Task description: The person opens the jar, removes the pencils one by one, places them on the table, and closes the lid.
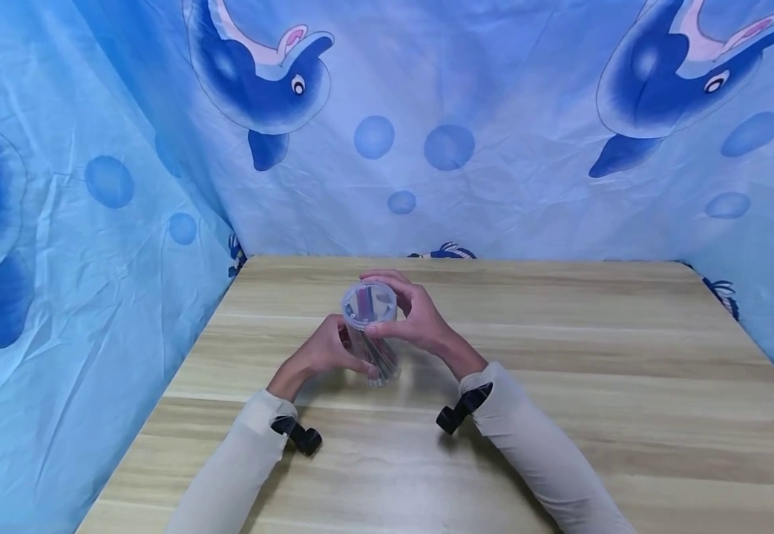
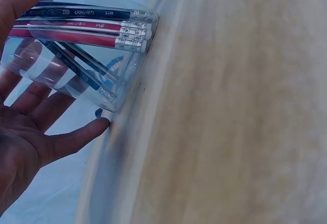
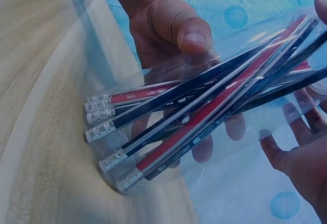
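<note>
A clear plastic cylinder jar stands upright at the table's middle, its base close over the wood. Inside lean several pencils, dark and red, with white erasers at the bottom end. A round translucent lid tops the jar. My left hand grips the lower body, thumb on the near side and fingers seen through the plastic in the right wrist view. Around the lid's rim curls my right hand, with its thumb on the near side and its fingers on the far side.
The light wood table reaches out on both sides of the arms. Blue dolphin-print sheets hang behind it and along both sides. Each wrist wears a small black camera over a pale sleeve.
</note>
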`<state>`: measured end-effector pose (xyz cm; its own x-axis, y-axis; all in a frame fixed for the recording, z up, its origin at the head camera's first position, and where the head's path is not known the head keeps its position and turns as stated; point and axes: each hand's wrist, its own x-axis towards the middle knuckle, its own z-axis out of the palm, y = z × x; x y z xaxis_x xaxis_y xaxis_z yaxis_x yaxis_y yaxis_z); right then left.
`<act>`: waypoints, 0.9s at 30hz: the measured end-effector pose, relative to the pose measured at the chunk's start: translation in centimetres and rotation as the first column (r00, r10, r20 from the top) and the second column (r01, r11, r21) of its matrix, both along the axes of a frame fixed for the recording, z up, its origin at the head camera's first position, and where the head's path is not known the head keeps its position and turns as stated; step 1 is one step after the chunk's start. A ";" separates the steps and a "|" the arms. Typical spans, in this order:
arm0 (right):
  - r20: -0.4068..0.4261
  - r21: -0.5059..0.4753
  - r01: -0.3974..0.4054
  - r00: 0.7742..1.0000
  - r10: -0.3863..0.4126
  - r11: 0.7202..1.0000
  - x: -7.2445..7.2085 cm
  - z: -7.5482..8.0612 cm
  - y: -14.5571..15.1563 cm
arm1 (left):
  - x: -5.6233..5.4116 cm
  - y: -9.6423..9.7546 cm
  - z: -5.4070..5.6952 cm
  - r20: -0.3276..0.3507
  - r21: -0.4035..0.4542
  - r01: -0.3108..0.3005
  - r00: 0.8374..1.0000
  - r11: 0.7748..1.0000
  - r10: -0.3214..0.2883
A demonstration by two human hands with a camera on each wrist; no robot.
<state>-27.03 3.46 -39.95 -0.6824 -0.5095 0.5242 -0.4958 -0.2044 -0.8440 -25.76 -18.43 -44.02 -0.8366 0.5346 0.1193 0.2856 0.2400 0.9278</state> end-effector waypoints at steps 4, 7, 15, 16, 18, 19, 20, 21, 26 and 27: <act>0.010 -0.008 -0.012 1.000 0.012 1.000 -0.2 0.1 -0.1 | -0.1 0.1 0.1 -0.007 0.000 0.002 1.000 1.000 -0.002; 0.040 -0.020 -0.027 0.999 0.028 0.999 -0.3 0.0 -0.1 | -0.3 0.2 0.0 -0.011 -0.004 0.006 1.000 1.000 -0.006; 0.077 -0.061 -0.110 0.990 0.115 0.992 -0.6 -0.1 0.0 | -0.5 0.3 -0.1 -0.017 0.027 0.033 0.999 0.999 -0.033; 0.080 -0.065 -0.123 0.989 0.128 0.990 -0.7 -0.1 0.0 | -0.6 0.3 -0.2 -0.021 0.025 0.034 0.999 0.999 -0.033; 0.091 -0.069 -0.147 0.984 0.153 0.987 -0.8 -0.1 0.1 | -0.7 0.3 -0.2 -0.025 0.023 0.034 0.999 0.999 -0.033; 0.095 -0.067 -0.153 0.983 0.159 0.986 -0.9 -0.1 0.1 | -0.7 0.4 -0.2 -0.024 0.022 0.035 0.999 0.999 -0.034; 0.095 -0.067 -0.159 0.982 0.165 0.985 -0.9 -0.1 0.1 | -0.7 0.4 -0.1 -0.022 0.023 0.036 0.999 0.999 -0.036; 0.095 -0.064 -0.159 0.982 0.164 0.985 -1.0 -0.1 0.1 | -0.7 0.4 -0.1 -0.024 0.024 0.038 0.999 0.999 -0.038; 0.045 -0.036 -0.105 0.993 0.107 0.994 -0.7 -0.4 0.2 | -0.8 0.5 -0.2 -0.023 0.024 0.037 0.999 0.999 -0.036; 0.026 -0.027 -0.085 0.996 0.086 0.996 -0.5 -0.4 0.1 | -0.8 0.5 -0.2 -0.025 0.023 0.036 0.999 0.999 -0.036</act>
<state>-27.58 3.60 -40.30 -0.6514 -0.5528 0.5197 -0.4522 -0.2672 -0.8510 -26.57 -17.91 -44.23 -0.8136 0.5612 0.1521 0.3161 0.2074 0.9258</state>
